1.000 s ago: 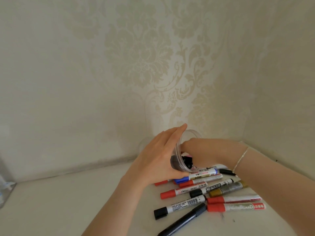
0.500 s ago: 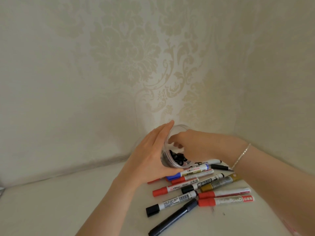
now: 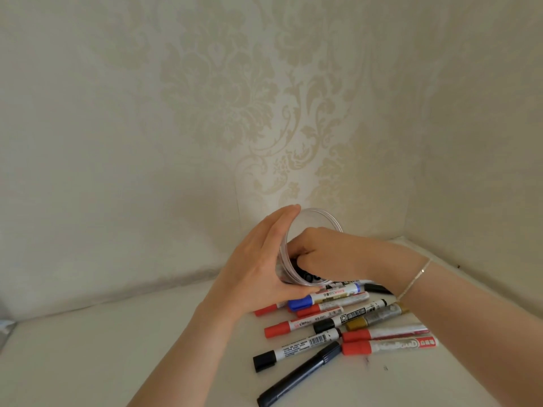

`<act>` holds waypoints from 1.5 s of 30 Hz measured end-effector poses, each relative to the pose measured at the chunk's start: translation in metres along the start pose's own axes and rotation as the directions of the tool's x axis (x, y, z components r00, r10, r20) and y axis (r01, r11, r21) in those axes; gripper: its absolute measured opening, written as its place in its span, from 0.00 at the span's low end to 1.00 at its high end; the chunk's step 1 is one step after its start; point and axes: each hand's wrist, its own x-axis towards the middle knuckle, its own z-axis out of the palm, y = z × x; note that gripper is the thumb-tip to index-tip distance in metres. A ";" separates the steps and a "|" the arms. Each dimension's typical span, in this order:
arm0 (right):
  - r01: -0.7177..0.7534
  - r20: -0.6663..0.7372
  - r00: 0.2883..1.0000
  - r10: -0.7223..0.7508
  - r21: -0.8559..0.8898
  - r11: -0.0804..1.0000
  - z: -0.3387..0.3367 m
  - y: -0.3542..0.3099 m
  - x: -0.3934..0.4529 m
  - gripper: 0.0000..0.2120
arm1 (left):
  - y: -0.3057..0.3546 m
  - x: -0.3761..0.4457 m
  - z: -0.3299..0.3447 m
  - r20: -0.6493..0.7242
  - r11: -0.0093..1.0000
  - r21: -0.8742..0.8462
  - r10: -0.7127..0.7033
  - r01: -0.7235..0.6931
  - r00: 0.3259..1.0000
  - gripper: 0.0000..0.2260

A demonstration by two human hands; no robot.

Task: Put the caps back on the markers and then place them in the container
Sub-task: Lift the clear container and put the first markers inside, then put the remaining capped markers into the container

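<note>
While left hand [image 3: 258,268] grips container [image 3: 311,214], 10 markers [image 3: 346,318] lie.

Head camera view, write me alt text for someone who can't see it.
A person's left hand tilts a clear plastic container while the right hand reaches inside among dark caps. Markers with red, blue, black and gold ends lie on the white surface below.

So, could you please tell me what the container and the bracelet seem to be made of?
The container looks like clear, glossy plastic: the wallpaper shows through its wall and the rim catches light. The bracelet looks like thin, shiny metal, perhaps silver, a fine chain that glints; it is too small to be sure.
</note>
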 end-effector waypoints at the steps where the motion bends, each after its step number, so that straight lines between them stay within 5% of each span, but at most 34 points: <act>1: 0.004 0.007 1.000 -0.004 -0.001 1.000 -0.001 -0.001 -0.001 0.18 | 0.000 0.000 0.000 -0.002 1.000 -0.007 -0.001 0.001 1.000 0.52; 6: 0.050 -0.079 0.996 -0.039 0.148 0.988 -0.010 0.004 -0.005 0.26 | -0.002 -0.003 0.000 -0.001 0.999 -0.040 -0.020 0.019 1.000 0.52; 8: 0.134 -0.215 0.973 -0.080 0.253 0.958 -0.019 0.005 -0.016 0.24 | -0.005 -0.006 -0.001 0.008 0.998 -0.045 -0.039 0.039 0.999 0.52; 10: 0.273 -0.477 0.878 -0.045 0.422 0.864 -0.027 0.011 -0.026 0.18 | -0.010 -0.009 -0.001 -0.005 0.998 -0.035 -0.059 0.059 0.998 0.52; 12: 0.368 -0.706 0.690 0.159 0.532 0.763 -0.030 0.030 -0.027 0.19 | -0.013 -0.012 -0.001 -0.022 0.996 -0.027 -0.087 0.087 0.996 0.52; 14: 0.158 -0.755 0.591 0.285 0.455 0.876 -0.022 0.052 -0.022 0.21 | -0.015 -0.014 -0.002 -0.031 0.993 -0.016 -0.113 0.113 0.993 0.51; 15: -0.033 -0.668 0.699 0.255 0.326 0.945 -0.016 0.060 -0.022 0.19 | -0.016 -0.015 -0.002 -0.036 0.993 -0.008 -0.118 0.118 0.992 0.51; 17: -0.223 -0.197 0.954 0.227 0.045 0.974 0.004 0.067 -0.020 0.20 | -0.015 -0.015 -0.002 -0.045 0.992 0.002 -0.122 0.123 0.991 0.51; 19: -0.252 0.128 0.957 0.261 -0.084 0.964 0.028 0.067 -0.015 0.30 | -0.014 -0.013 -0.003 -0.066 0.992 0.003 -0.123 0.123 0.990 0.51; 23: -0.149 0.139 0.962 0.236 -0.456 0.878 0.060 0.068 0.010 0.35 | -0.015 -0.011 -0.003 -0.125 0.994 0.007 -0.111 0.113 0.986 0.50; 27: -0.089 0.084 0.982 0.171 -0.592 0.801 0.072 0.066 0.026 0.24 | -0.017 -0.010 -0.002 -0.119 0.993 -0.004 -0.115 0.116 0.986 0.51; 30: -0.133 0.106 0.968 0.226 -0.546 0.827 0.071 0.066 0.035 0.21 | -0.017 -0.009 -0.001 -0.122 0.993 -0.013 -0.120 0.119 0.985 0.52; 36: -0.188 0.284 0.904 0.318 -0.404 0.895 0.065 0.061 0.039 0.33 | -0.016 -0.007 -0.002 -0.124 0.988 -0.057 -0.151 0.145 0.981 0.51; 41: -0.136 0.275 0.935 0.226 -0.312 0.940 0.068 0.051 0.037 0.34 | -0.020 -0.008 -0.001 -0.118 0.986 -0.061 -0.163 0.156 0.980 0.50; 45: -0.148 0.420 0.859 0.292 -0.342 0.928 0.068 0.049 0.030 0.45 | -0.024 -0.010 0.002 -0.124 0.984 -0.048 -0.174 0.169 0.977 0.51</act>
